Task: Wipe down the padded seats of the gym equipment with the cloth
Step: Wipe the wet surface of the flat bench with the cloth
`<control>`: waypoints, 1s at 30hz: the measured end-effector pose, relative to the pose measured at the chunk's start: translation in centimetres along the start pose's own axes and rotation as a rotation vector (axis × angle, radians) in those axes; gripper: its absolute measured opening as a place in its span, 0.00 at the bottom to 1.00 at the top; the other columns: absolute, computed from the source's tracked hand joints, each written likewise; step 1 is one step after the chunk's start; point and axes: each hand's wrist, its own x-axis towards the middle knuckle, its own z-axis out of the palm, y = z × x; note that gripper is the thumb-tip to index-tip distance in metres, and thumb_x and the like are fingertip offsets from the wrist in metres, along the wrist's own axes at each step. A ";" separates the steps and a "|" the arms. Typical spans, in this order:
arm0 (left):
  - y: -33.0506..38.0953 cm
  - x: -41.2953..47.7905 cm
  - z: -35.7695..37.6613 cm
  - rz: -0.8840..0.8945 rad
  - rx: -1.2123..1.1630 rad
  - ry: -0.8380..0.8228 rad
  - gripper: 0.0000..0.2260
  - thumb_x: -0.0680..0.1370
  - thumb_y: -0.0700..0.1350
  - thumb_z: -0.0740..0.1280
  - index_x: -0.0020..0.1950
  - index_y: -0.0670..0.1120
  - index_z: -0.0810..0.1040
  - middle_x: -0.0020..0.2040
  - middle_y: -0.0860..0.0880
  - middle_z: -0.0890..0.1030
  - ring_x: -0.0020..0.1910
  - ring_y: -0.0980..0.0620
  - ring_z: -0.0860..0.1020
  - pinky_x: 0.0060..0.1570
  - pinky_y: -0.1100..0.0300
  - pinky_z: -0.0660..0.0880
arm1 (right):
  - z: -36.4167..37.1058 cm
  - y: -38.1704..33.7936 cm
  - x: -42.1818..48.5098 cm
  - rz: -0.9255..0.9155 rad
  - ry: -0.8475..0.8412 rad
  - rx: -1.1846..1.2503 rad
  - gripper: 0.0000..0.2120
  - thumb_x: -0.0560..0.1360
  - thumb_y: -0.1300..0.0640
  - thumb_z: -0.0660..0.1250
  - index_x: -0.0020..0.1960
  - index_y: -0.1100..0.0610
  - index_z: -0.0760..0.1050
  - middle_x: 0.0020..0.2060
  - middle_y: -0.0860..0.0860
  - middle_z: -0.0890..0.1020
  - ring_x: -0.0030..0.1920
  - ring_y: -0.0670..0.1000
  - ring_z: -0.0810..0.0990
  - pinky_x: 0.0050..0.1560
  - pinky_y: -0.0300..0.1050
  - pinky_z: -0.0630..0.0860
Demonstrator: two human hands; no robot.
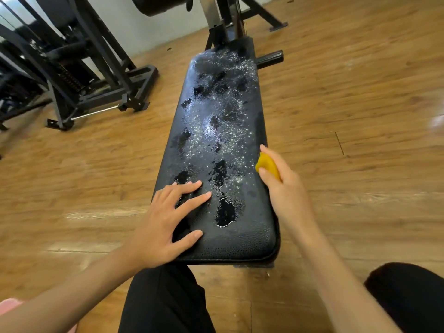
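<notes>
A long black padded bench seat runs away from me, its top covered in shiny droplets and wet patches. My left hand rests flat on the seat's near left corner, fingers spread and straight. At the seat's right edge my right hand grips a bunched yellow cloth, which pokes out between thumb and fingers. The cloth is at the side of the pad, not on the wet middle.
Wooden floor surrounds the bench. A black machine frame stands at the left, close to the bench's far half. Another padded machine and its legs rise behind the bench's far end. My black-trousered knees are just below the near edge.
</notes>
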 end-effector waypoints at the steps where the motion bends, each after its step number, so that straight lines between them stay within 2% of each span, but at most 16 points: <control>1: -0.1 0.0 0.0 0.003 -0.003 0.004 0.28 0.79 0.60 0.62 0.78 0.52 0.68 0.78 0.50 0.66 0.74 0.50 0.66 0.70 0.42 0.63 | 0.0 0.0 -3.4 -0.027 0.007 -0.016 0.21 0.81 0.55 0.63 0.69 0.35 0.71 0.74 0.38 0.66 0.73 0.35 0.63 0.72 0.31 0.57; 2: -0.2 0.1 0.1 0.005 -0.007 0.005 0.28 0.79 0.60 0.62 0.78 0.52 0.68 0.78 0.50 0.66 0.73 0.51 0.66 0.70 0.42 0.63 | 0.0 -0.2 -6.4 -0.051 0.016 -0.038 0.21 0.81 0.55 0.64 0.69 0.34 0.71 0.75 0.36 0.62 0.73 0.31 0.59 0.69 0.24 0.54; 4: -0.2 0.1 0.1 0.012 -0.006 0.011 0.28 0.79 0.60 0.61 0.78 0.52 0.69 0.77 0.50 0.66 0.73 0.50 0.66 0.70 0.43 0.63 | 0.3 -0.2 -9.7 -0.065 0.032 -0.050 0.21 0.81 0.50 0.62 0.71 0.33 0.68 0.76 0.34 0.59 0.74 0.29 0.55 0.67 0.21 0.51; 6: -0.4 0.3 0.2 0.014 -0.010 0.010 0.28 0.79 0.61 0.61 0.77 0.52 0.69 0.77 0.50 0.66 0.73 0.50 0.66 0.70 0.43 0.63 | 0.5 0.2 -8.0 -0.037 0.047 -0.013 0.21 0.82 0.50 0.61 0.71 0.33 0.65 0.77 0.36 0.60 0.75 0.31 0.55 0.72 0.26 0.51; 8: -0.7 0.3 0.2 0.022 -0.011 0.001 0.28 0.80 0.63 0.60 0.78 0.52 0.69 0.77 0.50 0.66 0.73 0.50 0.66 0.71 0.44 0.62 | 0.7 0.1 -3.4 -0.018 0.061 0.012 0.22 0.83 0.53 0.61 0.73 0.35 0.62 0.78 0.41 0.61 0.77 0.37 0.56 0.76 0.37 0.52; 12: -1.2 0.3 0.2 0.035 0.011 -0.017 0.29 0.80 0.64 0.59 0.78 0.53 0.68 0.78 0.49 0.65 0.74 0.51 0.64 0.73 0.46 0.60 | 1.4 0.1 8.5 0.028 0.055 -0.060 0.24 0.83 0.51 0.59 0.78 0.43 0.61 0.79 0.47 0.60 0.79 0.47 0.56 0.79 0.50 0.53; 16: -0.9 0.4 0.1 0.029 0.003 -0.016 0.29 0.79 0.62 0.60 0.78 0.52 0.69 0.77 0.49 0.66 0.75 0.50 0.64 0.72 0.45 0.60 | 1.5 -0.9 15.3 0.078 0.036 0.003 0.24 0.84 0.51 0.57 0.79 0.47 0.60 0.76 0.47 0.66 0.74 0.50 0.66 0.72 0.44 0.62; 18: -0.8 0.4 0.1 0.024 -0.002 -0.012 0.29 0.79 0.62 0.61 0.77 0.52 0.69 0.77 0.49 0.66 0.75 0.50 0.65 0.71 0.45 0.61 | 1.5 -1.0 14.6 0.081 0.030 0.015 0.23 0.84 0.51 0.57 0.79 0.46 0.60 0.75 0.46 0.67 0.73 0.50 0.67 0.68 0.42 0.63; 23: -0.7 0.3 0.2 0.026 -0.001 0.003 0.28 0.78 0.61 0.62 0.77 0.53 0.69 0.77 0.50 0.66 0.74 0.50 0.66 0.70 0.45 0.62 | 0.8 -0.2 2.5 0.040 0.047 0.075 0.23 0.81 0.52 0.61 0.74 0.36 0.66 0.73 0.39 0.69 0.72 0.41 0.68 0.75 0.48 0.63; 25: -0.7 0.2 0.3 0.019 -0.010 0.012 0.29 0.78 0.60 0.63 0.77 0.53 0.69 0.77 0.51 0.66 0.74 0.51 0.66 0.72 0.45 0.61 | 0.7 -0.3 -4.4 0.014 0.057 0.064 0.22 0.80 0.53 0.63 0.70 0.33 0.70 0.75 0.37 0.65 0.73 0.33 0.62 0.75 0.37 0.58; 27: -0.7 0.1 0.3 0.011 -0.017 0.013 0.29 0.77 0.60 0.63 0.77 0.54 0.69 0.77 0.51 0.66 0.74 0.51 0.66 0.72 0.46 0.61 | 1.1 -0.8 -9.8 -0.046 0.086 -0.053 0.22 0.80 0.50 0.62 0.70 0.32 0.68 0.76 0.34 0.59 0.72 0.27 0.56 0.68 0.23 0.53; 30: -0.8 0.1 0.4 0.016 -0.015 0.016 0.29 0.77 0.60 0.64 0.77 0.54 0.69 0.77 0.51 0.67 0.74 0.50 0.66 0.70 0.47 0.62 | 1.4 -0.5 -9.1 -0.023 0.093 -0.109 0.21 0.83 0.48 0.59 0.74 0.36 0.63 0.78 0.36 0.57 0.74 0.29 0.53 0.67 0.20 0.49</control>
